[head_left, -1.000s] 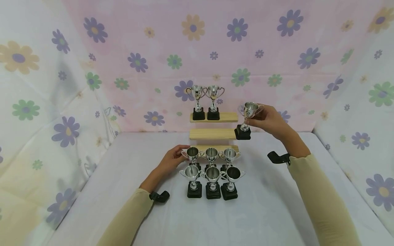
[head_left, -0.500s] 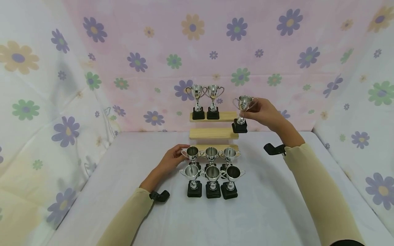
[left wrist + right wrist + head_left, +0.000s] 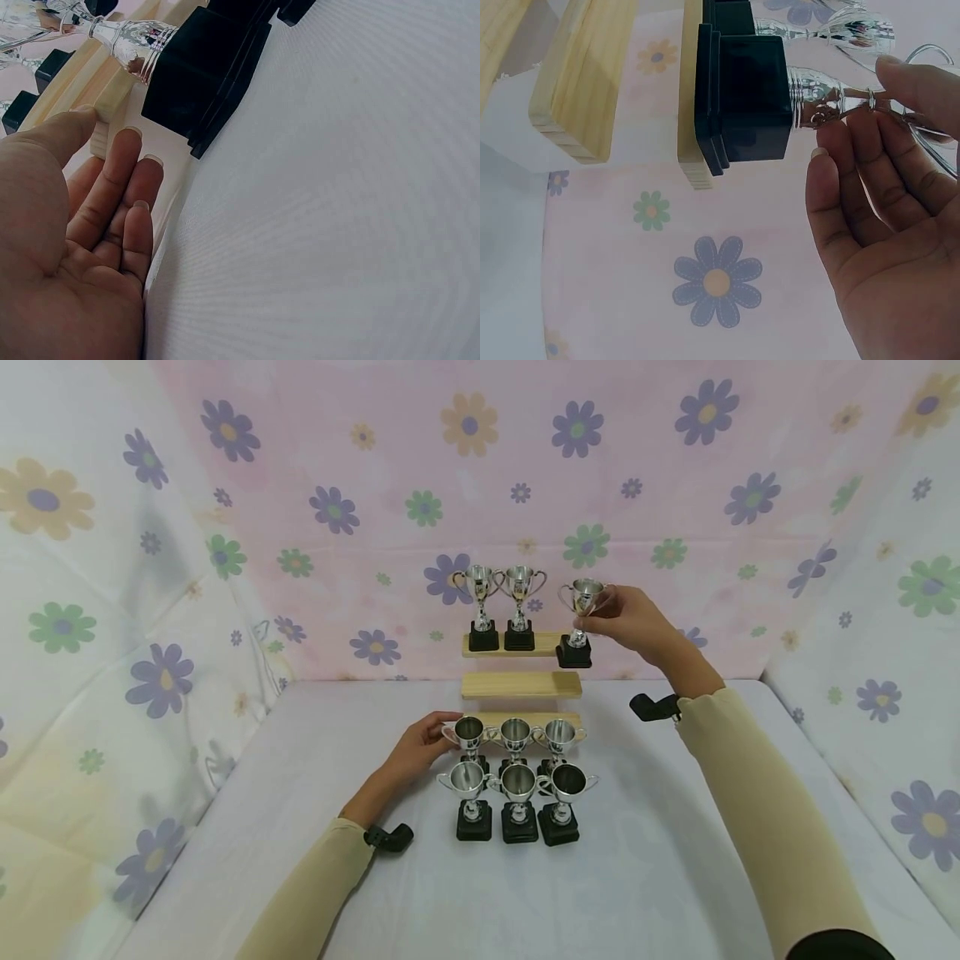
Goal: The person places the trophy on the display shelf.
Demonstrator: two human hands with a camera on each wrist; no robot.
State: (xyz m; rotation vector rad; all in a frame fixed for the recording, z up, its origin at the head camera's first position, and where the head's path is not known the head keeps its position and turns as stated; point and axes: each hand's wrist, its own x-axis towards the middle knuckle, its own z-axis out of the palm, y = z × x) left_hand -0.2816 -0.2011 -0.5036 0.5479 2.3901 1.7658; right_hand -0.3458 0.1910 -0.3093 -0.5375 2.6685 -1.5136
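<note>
The right hand (image 3: 633, 625) holds a small silver trophy (image 3: 579, 620) up at the right end of the top shelf (image 3: 551, 647) of a three-step wooden stand; its fingers (image 3: 876, 161) pinch the cup and stem, thumb above and the others curled under. In the right wrist view the trophy's black base (image 3: 744, 94) sits at the very end of the plank, apparently touching its edge, and I cannot tell how much of the base is over the wood. Two trophies (image 3: 500, 607) already stand on the left and middle of that shelf, close together. The left hand (image 3: 411, 753) lies on the table (image 3: 300, 793) at the left of the stand, fingers (image 3: 120, 180) straight and loosely together, their tips at the end of the lowest shelf (image 3: 112, 101) and beside the far-left cup (image 3: 468, 735) of six trophies grouped in two rows of three at the stand's foot. The chief risk, as I judge it, is the base landing half off the end of the shelf: let go there, the top-heavy cup would tip right and fall to the table. Pushing it too far left to correct could knock the neighbouring trophy, whose handles stick out, and topple the pair. A bump on the light stand could also shake the cups below.
</note>
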